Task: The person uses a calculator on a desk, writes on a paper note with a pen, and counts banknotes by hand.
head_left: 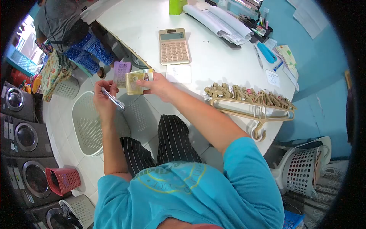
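My left hand (103, 94) is closed around a silver pen (113, 98). A flat purple piece with printed rows (122, 72) shows right beside its fingertips; I cannot tell if they pinch it. My right hand (158, 87) grips a yellowish banknote (134, 82), thumb on top, close to the table's left edge. Just beyond this hand lies a white paper slip with writing (178, 74). A gold calculator (174, 46) rests on the white table (137, 24) above that slip.
A beige clip hanger (251, 103) lies at the table's right front. Papers (219, 26) and a blue case (266, 52) are farther back. Below my left hand stands a white laundry basket (85, 126). Washing machines (28, 137) line the left. Another person (72, 30) stands at upper left.
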### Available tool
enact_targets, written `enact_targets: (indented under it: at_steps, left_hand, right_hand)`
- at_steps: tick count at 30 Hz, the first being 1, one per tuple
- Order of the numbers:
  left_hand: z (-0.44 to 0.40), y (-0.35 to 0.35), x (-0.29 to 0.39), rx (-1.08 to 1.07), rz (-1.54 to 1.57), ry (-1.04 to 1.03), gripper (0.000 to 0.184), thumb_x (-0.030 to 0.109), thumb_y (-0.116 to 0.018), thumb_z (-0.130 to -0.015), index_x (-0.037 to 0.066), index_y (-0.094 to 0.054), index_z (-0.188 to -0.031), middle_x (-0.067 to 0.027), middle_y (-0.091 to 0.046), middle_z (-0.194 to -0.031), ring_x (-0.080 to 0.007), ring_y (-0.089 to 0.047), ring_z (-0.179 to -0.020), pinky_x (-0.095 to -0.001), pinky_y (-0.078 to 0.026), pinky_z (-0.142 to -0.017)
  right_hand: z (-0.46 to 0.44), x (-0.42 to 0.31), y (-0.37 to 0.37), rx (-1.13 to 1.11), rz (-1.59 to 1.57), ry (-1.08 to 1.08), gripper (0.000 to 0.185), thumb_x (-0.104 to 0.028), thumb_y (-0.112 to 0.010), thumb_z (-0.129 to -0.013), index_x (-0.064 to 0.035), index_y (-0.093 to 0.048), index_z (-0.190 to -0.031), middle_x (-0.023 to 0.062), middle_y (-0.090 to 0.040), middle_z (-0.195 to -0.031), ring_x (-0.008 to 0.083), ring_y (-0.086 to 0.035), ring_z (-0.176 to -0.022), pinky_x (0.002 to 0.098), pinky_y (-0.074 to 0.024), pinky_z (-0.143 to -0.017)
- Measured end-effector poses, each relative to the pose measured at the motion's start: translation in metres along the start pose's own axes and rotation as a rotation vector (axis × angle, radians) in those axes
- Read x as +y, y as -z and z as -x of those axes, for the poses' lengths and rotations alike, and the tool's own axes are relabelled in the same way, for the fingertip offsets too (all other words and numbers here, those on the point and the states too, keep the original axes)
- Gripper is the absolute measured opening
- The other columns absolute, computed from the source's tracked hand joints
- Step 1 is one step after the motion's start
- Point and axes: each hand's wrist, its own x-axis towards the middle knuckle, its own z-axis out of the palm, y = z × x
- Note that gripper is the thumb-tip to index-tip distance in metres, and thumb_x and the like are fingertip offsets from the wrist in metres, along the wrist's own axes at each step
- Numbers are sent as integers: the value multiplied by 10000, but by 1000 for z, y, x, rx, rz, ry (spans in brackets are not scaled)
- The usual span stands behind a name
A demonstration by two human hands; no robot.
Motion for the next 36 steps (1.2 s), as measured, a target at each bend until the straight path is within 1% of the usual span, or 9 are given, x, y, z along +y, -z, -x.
enact_targets:
  at_steps: [10,16,18,19,21,23,25,34,36]
  left_hand:
    - [9,-22,-7,-254,278,166,166,6,-627,-906,38,-494,-1000,-80,-633,-957,-104,-594,-828,-257,-526,-751]
    - [-32,-50,21,236,227,-141,111,32,-597,-887,53,-543,-983,-51,-634,-959,-147,-573,-776,-321,-492,-762]
    - [-34,-66,45,-172,-165,-568,182,-4,-572,-834,31,-572,-1012,-97,-650,-1036,-222,-621,-932,-365,-475,-866]
    - [-30,-78,57,-176,-154,-571,182,-4,-572,-834,31,-572,-1012,-97,-650,-1036,-222,-621,-932,-365,-475,-866]
    - [-19,-110,77,-768,-279,-153,284,-30,-557,-712,8,-607,-989,-158,-647,-1073,-270,-630,-963,-375,-484,-867]
    - [-14,-135,69,-883,-393,-282,290,-26,-573,-699,11,-616,-984,-177,-643,-1037,-308,-629,-970,-389,-493,-857]
    - [-15,-150,55,-1072,-531,-509,320,-27,-574,-705,9,-646,-1015,-212,-633,-1123,-384,-604,-1023,-441,-496,-875]
    - [0,-219,70,-1155,-407,-615,393,-57,-546,-740,-11,-625,-1122,-205,-614,-1215,-369,-587,-1103,-425,-480,-941]
    - [-13,-242,79,-1202,-400,-595,451,-77,-551,-731,-5,-606,-1173,-207,-628,-1187,-376,-591,-1094,-425,-482,-939]
  right_hand:
    - [0,5,0,37,-45,104,247,-102,-685,-875,-65,-640,-1114,40,-681,-1022,185,-664,-925,401,-562,-770]
    - [-9,18,10,161,691,150,282,-164,-704,-823,-39,-653,-1071,116,-698,-937,226,-668,-891,394,-535,-762]
    - [-9,39,12,93,1250,343,223,-154,-693,-761,-24,-681,-942,199,-683,-962,343,-672,-899,417,-524,-789]
    - [5,29,8,8,1317,205,210,-152,-683,-761,-53,-683,-946,165,-687,-1004,348,-658,-945,432,-518,-801]
    - [-21,90,31,-32,1335,566,225,-181,-645,-807,-83,-681,-1006,160,-682,-1021,349,-647,-972,440,-505,-841]
    - [2,69,15,-27,1148,204,282,-220,-608,-844,-96,-660,-1091,168,-668,-1078,342,-622,-1040,441,-480,-898]
    - [-16,98,20,21,1194,644,321,-257,-582,-867,-108,-641,-1145,162,-650,-1146,328,-602,-1082,432,-463,-925]
    - [-19,102,9,-269,666,106,326,-225,-645,-857,-76,-629,-1147,111,-639,-1194,275,-575,-1129,388,-451,-939]
    - [-22,91,-6,-293,-451,-79,350,-215,-661,-888,-60,-605,-1196,80,-620,-1225,243,-544,-1166,383,-424,-978]
